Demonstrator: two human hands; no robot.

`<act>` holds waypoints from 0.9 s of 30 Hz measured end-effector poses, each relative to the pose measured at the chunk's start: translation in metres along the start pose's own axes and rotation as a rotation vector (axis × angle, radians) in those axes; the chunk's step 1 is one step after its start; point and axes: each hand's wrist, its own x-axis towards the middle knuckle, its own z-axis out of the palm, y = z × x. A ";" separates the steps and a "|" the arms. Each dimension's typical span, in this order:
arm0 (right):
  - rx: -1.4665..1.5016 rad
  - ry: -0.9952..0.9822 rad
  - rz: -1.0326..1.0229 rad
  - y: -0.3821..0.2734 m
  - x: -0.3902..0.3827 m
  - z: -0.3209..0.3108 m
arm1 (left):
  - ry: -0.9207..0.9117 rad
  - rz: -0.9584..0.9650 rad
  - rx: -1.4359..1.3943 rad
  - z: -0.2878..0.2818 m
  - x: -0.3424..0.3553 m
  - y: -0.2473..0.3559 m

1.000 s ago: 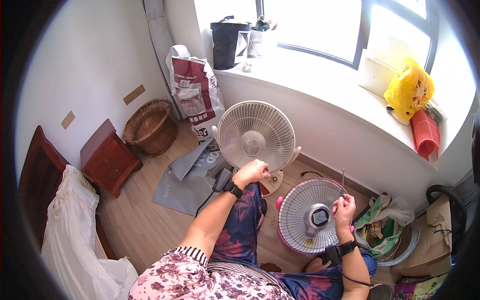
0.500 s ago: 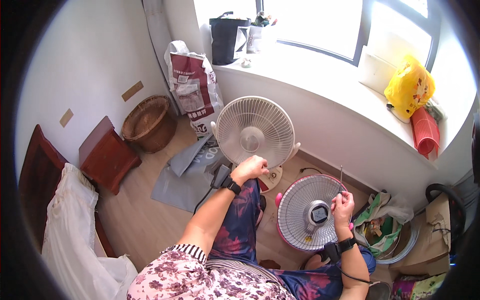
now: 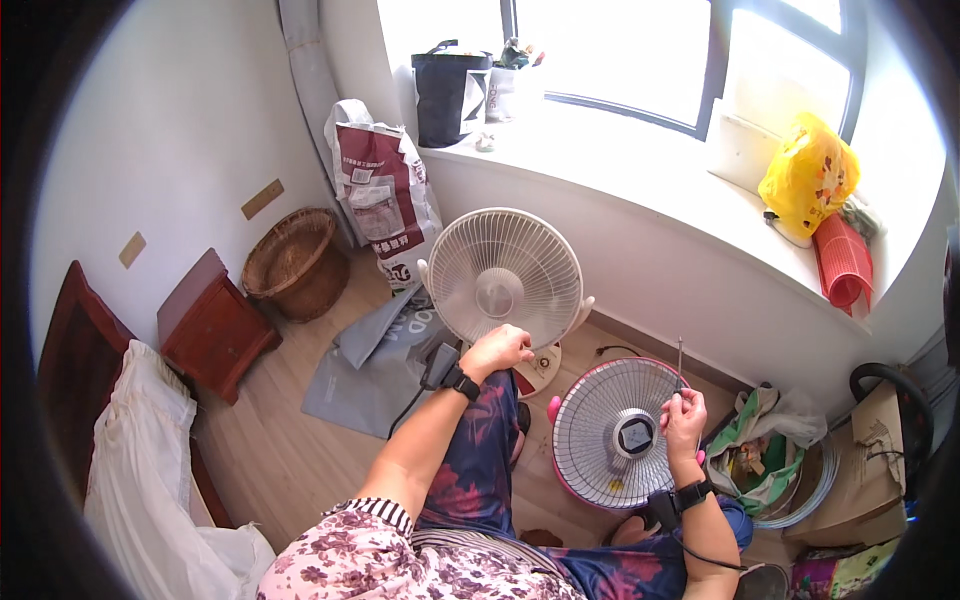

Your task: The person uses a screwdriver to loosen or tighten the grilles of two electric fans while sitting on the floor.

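A cream dish-shaped electric heater (image 3: 500, 262) with a round wire grille stands upright in front of me on its round base. My left hand (image 3: 500, 347) is at the lower rim of that grille, fingers bent and pressed together. Whatever the fingertips pinch there is hidden. To the right, a second dish-shaped heater (image 3: 590, 440) with a pink rim and wire grille is tilted face up between my legs. My right hand (image 3: 684, 415), above its right edge, is closed around a thin screwdriver (image 3: 680, 362) whose shaft points upward.
A grey plastic bag (image 3: 340, 395) lies left of the cream heater, near a wicker basket (image 3: 315, 280) and a tall sack (image 3: 385, 190). On the right are a green-and-white bag (image 3: 750, 480), coiled tubing (image 3: 815, 500) and a cardboard box (image 3: 865, 475). The windowsill (image 3: 600, 140) runs behind.
My view has tilted slightly, so the scene sits a little lower. Both hands keep their places, the left at the cream grille's rim and the right with the upright screwdriver.
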 end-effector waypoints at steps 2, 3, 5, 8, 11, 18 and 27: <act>-0.007 0.002 0.012 0.000 -0.001 0.000 | -0.007 0.039 0.013 0.001 0.000 0.001; 0.001 0.003 0.003 0.000 0.000 0.000 | -0.009 0.039 0.014 0.001 0.001 0.001; 0.005 0.004 -0.003 -0.002 -0.001 0.003 | -0.003 0.036 0.003 0.001 0.000 -0.002; 0.002 0.000 0.007 -0.003 -0.003 0.002 | -0.010 0.038 -0.010 0.001 0.001 -0.003; -0.015 -0.005 0.015 -0.003 -0.004 0.001 | -0.006 0.012 -0.007 0.003 -0.001 -0.001; 0.001 -0.009 0.011 -0.001 0.000 0.002 | 0.016 0.016 -0.019 0.001 0.000 0.000; -0.023 -0.007 0.006 0.001 -0.001 0.002 | 0.025 0.012 -0.075 0.003 0.004 -0.014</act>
